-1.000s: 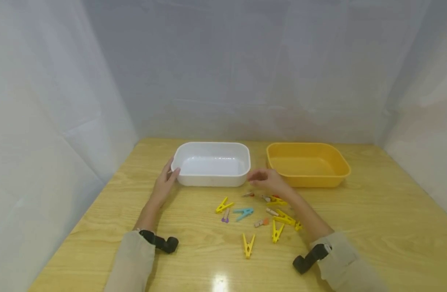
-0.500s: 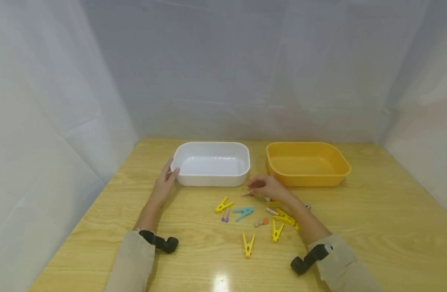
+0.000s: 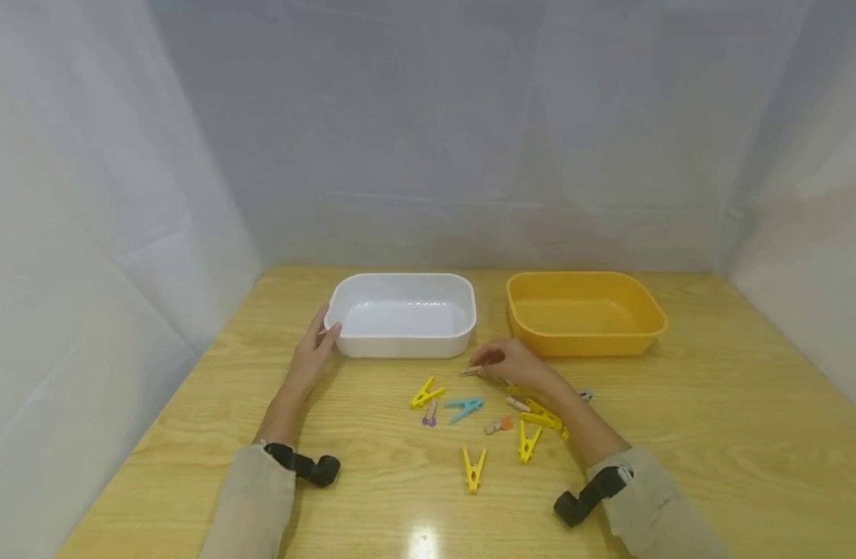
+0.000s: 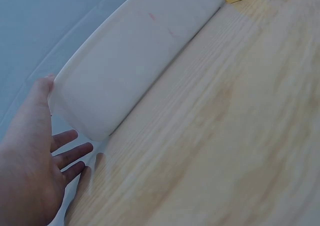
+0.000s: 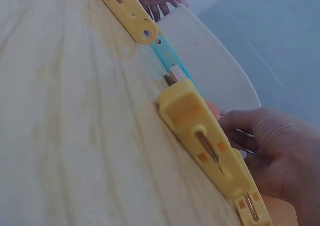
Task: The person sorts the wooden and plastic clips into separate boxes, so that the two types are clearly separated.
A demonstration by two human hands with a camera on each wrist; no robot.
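My left hand (image 3: 319, 341) lies open against the left front corner of a white tub (image 3: 402, 343); the left wrist view shows its thumb on the tub's wall (image 4: 135, 66) and its fingers (image 4: 70, 153) spread on the table. My right hand (image 3: 496, 365) is down on the table just in front of the tub, fingers curled, pinching a small wooden peg (image 3: 471, 371) that pokes out to the left. In the right wrist view the curled right hand (image 5: 272, 146) sits behind a yellow peg (image 5: 210, 146) and a blue peg (image 5: 167, 53).
A yellow tub (image 3: 585, 343) stands right of the white one; nothing shows inside either. Several pegs lie scattered on the wooden table: yellow ones (image 3: 426, 392) (image 3: 473, 468) (image 3: 527, 441), a blue one (image 3: 466, 407), a purple-tipped one (image 3: 430, 414) and an orange-tipped one (image 3: 499, 425). White cloth walls close in three sides.
My right hand has dropped from above the pegs to the table and closed its fingers on the small wooden peg. The left hand has stayed on the white tub.
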